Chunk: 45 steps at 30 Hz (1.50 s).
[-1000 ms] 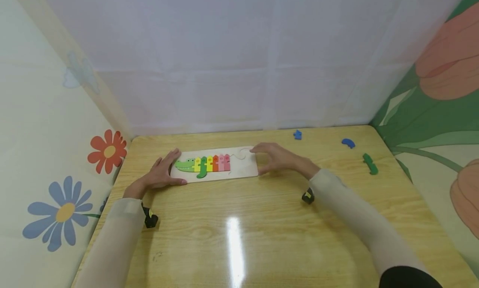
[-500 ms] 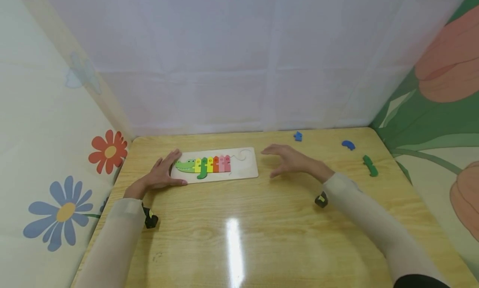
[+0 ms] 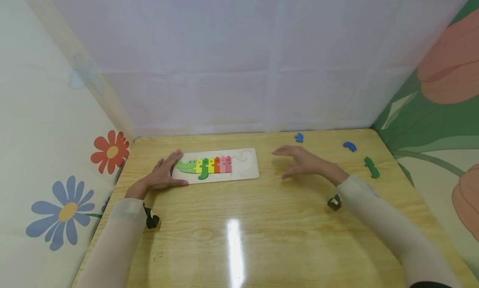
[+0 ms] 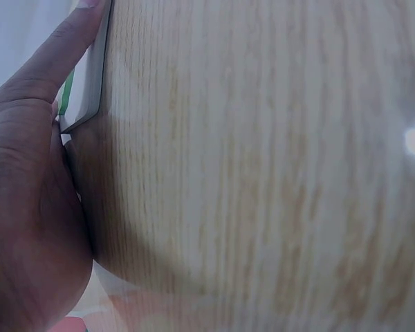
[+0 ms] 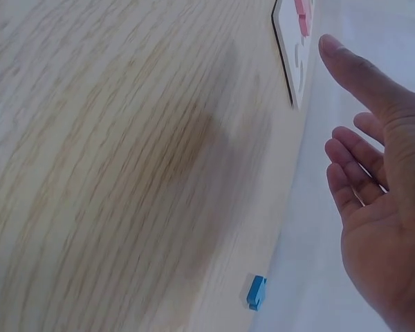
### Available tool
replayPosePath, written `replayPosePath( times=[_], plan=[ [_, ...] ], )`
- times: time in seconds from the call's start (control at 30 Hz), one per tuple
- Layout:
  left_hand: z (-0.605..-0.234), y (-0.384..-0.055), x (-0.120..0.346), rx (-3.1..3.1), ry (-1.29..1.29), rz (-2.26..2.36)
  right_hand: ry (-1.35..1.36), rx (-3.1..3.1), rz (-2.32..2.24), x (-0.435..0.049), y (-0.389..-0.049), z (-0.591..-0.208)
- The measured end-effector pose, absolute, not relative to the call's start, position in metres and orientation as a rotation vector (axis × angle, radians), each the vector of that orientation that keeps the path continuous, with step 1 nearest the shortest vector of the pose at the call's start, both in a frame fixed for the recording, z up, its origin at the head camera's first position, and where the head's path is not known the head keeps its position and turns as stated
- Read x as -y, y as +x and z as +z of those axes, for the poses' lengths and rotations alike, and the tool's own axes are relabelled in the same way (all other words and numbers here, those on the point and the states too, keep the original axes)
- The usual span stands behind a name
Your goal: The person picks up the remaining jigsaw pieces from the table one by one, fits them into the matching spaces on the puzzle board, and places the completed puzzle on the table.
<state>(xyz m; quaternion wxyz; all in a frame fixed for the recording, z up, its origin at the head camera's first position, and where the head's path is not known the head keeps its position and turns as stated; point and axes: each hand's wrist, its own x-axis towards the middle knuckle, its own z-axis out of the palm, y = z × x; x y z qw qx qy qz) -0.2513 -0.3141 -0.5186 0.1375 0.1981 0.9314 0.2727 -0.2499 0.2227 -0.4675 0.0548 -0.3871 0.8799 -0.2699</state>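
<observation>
A white puzzle board (image 3: pixel 245 167) lies on the wooden table, with a crocodile of coloured pieces set in its left and middle part. The crocodile's head (image 3: pixel 186 166) is green; yellow, green, orange and pink pieces follow, and the right end shows a bare outline. My left hand (image 3: pixel 161 174) holds the board's left end, thumb along the near edge and fingers toward the far edge. In the left wrist view the thumb (image 4: pixel 45 66) lies against the board's side. My right hand (image 3: pixel 304 161) hovers right of the board, fingers apart and holding nothing.
At the back right lie a small blue piece (image 3: pixel 299 137), a curved blue piece (image 3: pixel 349 146) and a dark green piece (image 3: pixel 372 167). A white cloth (image 3: pixel 202 72) hangs behind the table; flowered cloths (image 3: pixel 441 134) stand at both sides.
My right hand has left the board's right end and moved right, away from it. The left hand has stayed on the board, which lies in the same place.
</observation>
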Motion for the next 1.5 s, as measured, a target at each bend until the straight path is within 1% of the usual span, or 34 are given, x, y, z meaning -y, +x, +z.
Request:
replayPosePath(
  times=[0.23,0.43,0.67,1.07,1.37,1.5],
  plan=[
    [-0.519,-0.252,0.314,-2.696,0.569,0.776,-1.186,-2.698,-0.810,-0.242,-0.246,-0.465],
    [-0.520,-0.252,0.314,-2.697,0.567,0.776,-1.123,-2.731,-0.759,-0.258,-0.242,-0.462],
    [-0.518,-0.251,0.314,-2.699,0.567,0.778,-1.141,-2.764,-0.737,-0.275,-0.238,-0.459],
    [-0.518,-0.251,0.313,-2.693,0.562,0.779,-0.946,-2.756,-0.745,-0.305,-0.229,-0.452],
    [-0.518,-0.252,0.314,-2.697,0.569,0.782,-0.872,-2.762,-0.751,-0.326,-0.223,-0.450],
    [-0.519,-0.252,0.314,-2.695,0.571,0.791,-0.889,-2.800,-0.716,-0.336,-0.223,-0.452]
  ],
)
